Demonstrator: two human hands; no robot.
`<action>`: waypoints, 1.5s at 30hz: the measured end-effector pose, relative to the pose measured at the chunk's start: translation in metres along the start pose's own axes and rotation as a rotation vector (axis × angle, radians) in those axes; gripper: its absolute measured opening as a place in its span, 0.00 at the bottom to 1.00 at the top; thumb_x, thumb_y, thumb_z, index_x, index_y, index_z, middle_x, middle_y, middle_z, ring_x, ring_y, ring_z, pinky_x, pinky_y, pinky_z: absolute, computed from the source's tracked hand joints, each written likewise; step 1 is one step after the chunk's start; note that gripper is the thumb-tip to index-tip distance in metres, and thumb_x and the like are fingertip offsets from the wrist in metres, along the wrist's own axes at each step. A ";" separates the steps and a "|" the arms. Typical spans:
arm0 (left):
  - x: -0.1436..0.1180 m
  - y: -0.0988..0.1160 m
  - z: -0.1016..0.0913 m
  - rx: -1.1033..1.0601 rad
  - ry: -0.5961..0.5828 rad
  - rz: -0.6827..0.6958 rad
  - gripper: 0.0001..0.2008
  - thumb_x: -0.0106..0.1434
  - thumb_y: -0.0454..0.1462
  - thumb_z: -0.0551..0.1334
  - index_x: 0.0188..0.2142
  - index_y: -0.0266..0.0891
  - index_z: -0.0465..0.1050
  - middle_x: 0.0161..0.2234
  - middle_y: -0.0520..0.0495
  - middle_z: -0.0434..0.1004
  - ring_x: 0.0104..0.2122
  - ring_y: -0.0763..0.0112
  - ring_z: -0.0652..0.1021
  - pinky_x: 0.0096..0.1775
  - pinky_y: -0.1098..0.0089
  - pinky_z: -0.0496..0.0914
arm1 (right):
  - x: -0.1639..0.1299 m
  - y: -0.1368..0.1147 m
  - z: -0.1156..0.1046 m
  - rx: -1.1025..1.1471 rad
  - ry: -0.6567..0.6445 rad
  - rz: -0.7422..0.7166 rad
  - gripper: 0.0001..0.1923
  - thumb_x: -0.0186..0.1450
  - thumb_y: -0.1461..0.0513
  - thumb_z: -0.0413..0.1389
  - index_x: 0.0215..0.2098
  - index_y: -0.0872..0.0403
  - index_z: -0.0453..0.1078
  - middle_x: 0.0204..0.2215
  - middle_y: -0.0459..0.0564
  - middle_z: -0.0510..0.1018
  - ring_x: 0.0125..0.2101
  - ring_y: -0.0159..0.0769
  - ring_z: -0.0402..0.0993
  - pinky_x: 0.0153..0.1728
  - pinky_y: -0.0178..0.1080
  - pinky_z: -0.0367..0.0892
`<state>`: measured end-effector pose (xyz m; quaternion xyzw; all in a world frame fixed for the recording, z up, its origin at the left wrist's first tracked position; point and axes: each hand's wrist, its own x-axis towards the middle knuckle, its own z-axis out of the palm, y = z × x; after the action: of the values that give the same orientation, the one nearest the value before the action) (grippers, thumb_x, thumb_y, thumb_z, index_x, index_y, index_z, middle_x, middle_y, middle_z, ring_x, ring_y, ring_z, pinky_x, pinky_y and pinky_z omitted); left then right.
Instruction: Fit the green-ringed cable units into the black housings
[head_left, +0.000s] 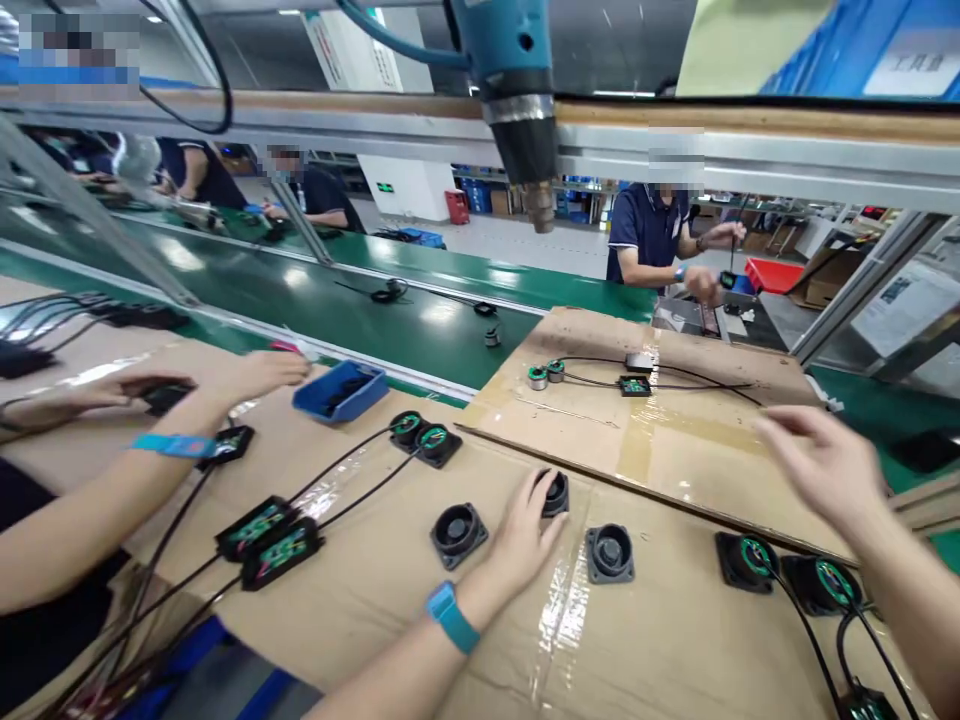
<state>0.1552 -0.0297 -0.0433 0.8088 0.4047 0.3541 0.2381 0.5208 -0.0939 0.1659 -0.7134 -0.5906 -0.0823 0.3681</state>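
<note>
While left hand [525, 530] closes bent fingers and thumb about black square-flanged housing [556, 494] on cardboard sheet [675, 650], right hand [829, 470] hangs half-open, apparently empty, fingers loosely bent. Housing: probably light, rigid, smooth; grip opposite sides of round rim. Legible: "工具盒" on white label [915, 65], upper right.

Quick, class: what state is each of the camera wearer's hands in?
Left hand: touching a black housing; whether gripped cannot be told.
Right hand: open, nothing visible in it.
</note>
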 end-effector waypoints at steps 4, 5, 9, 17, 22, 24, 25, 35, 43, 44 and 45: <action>0.000 -0.002 0.003 -0.113 0.082 -0.031 0.23 0.67 0.37 0.60 0.61 0.41 0.59 0.56 0.36 0.70 0.57 0.55 0.72 0.59 0.49 0.69 | 0.038 -0.069 0.145 -0.123 -0.346 -0.319 0.23 0.68 0.48 0.56 0.50 0.57 0.74 0.50 0.61 0.78 0.52 0.50 0.71 0.56 0.51 0.64; -0.001 -0.003 0.004 -0.124 0.105 -0.048 0.25 0.66 0.37 0.61 0.62 0.40 0.58 0.55 0.35 0.70 0.57 0.54 0.72 0.58 0.48 0.69 | 0.050 -0.086 0.181 -0.181 -0.367 -0.344 0.25 0.68 0.47 0.55 0.51 0.58 0.73 0.55 0.63 0.74 0.56 0.51 0.68 0.58 0.51 0.61; 0.001 -0.003 0.005 -0.140 0.113 -0.090 0.34 0.62 0.37 0.66 0.64 0.38 0.54 0.58 0.33 0.67 0.58 0.50 0.70 0.59 0.45 0.67 | 0.088 -0.140 0.288 -0.318 -0.457 -0.296 0.35 0.67 0.41 0.53 0.55 0.62 0.71 0.66 0.68 0.59 0.67 0.57 0.50 0.64 0.54 0.49; 0.011 0.000 0.000 -0.200 0.011 -0.162 0.26 0.61 0.40 0.67 0.57 0.42 0.63 0.52 0.39 0.72 0.53 0.53 0.72 0.56 0.49 0.68 | 0.086 -0.154 0.322 -0.285 -0.574 -0.289 0.25 0.64 0.49 0.62 0.46 0.62 0.75 0.58 0.69 0.68 0.65 0.57 0.52 0.64 0.55 0.47; 0.013 -0.004 0.001 -0.221 0.031 -0.120 0.23 0.63 0.39 0.66 0.55 0.41 0.62 0.50 0.39 0.72 0.52 0.54 0.73 0.55 0.50 0.68 | 0.053 -0.132 0.243 -0.174 -0.576 -0.281 0.21 0.67 0.49 0.59 0.51 0.55 0.72 0.45 0.56 0.79 0.45 0.43 0.74 0.48 0.42 0.68; 0.013 -0.004 0.001 -0.213 0.038 -0.107 0.23 0.62 0.39 0.67 0.54 0.40 0.62 0.50 0.40 0.73 0.51 0.53 0.73 0.54 0.50 0.68 | 0.037 -0.125 0.193 -0.032 -0.466 -0.233 0.23 0.65 0.49 0.61 0.51 0.55 0.73 0.42 0.55 0.80 0.40 0.42 0.76 0.44 0.42 0.70; 0.013 -0.004 0.001 -0.207 0.045 -0.102 0.23 0.62 0.39 0.67 0.54 0.40 0.62 0.50 0.40 0.73 0.51 0.53 0.73 0.54 0.50 0.68 | 0.030 -0.122 0.166 0.050 -0.401 -0.196 0.23 0.64 0.49 0.62 0.50 0.55 0.73 0.42 0.54 0.81 0.40 0.42 0.77 0.45 0.44 0.71; -0.017 0.010 -0.016 -0.202 0.063 -0.057 0.25 0.54 0.45 0.73 0.45 0.39 0.66 0.43 0.43 0.72 0.47 0.54 0.74 0.50 0.52 0.71 | -0.071 -0.170 -0.046 0.287 0.144 0.113 0.29 0.56 0.54 0.70 0.54 0.49 0.74 0.41 0.55 0.80 0.40 0.48 0.79 0.45 0.53 0.76; -0.041 0.028 -0.022 -0.317 -0.004 -0.051 0.28 0.59 0.36 0.67 0.57 0.40 0.61 0.54 0.40 0.71 0.55 0.55 0.72 0.57 0.52 0.68 | -0.163 -0.168 0.060 0.293 -0.474 0.267 0.25 0.58 0.57 0.64 0.53 0.54 0.74 0.31 0.49 0.80 0.24 0.37 0.72 0.29 0.42 0.74; -0.047 0.029 -0.025 -0.296 0.012 -0.053 0.25 0.58 0.37 0.69 0.54 0.40 0.64 0.51 0.41 0.72 0.53 0.54 0.73 0.56 0.51 0.69 | -0.168 -0.168 0.074 0.297 -0.484 0.276 0.26 0.58 0.58 0.63 0.54 0.54 0.73 0.32 0.49 0.80 0.25 0.36 0.72 0.29 0.42 0.73; -0.053 0.030 -0.028 -0.270 0.029 -0.053 0.25 0.56 0.39 0.71 0.51 0.40 0.66 0.49 0.41 0.73 0.52 0.53 0.74 0.54 0.50 0.70 | -0.173 -0.169 0.086 0.319 -0.490 0.283 0.27 0.58 0.59 0.63 0.56 0.54 0.72 0.35 0.50 0.80 0.27 0.37 0.73 0.32 0.42 0.74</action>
<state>0.1264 -0.0875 -0.0257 0.7533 0.3780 0.4107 0.3479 0.2909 -0.1702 0.0806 -0.7202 -0.5622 0.2377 0.3299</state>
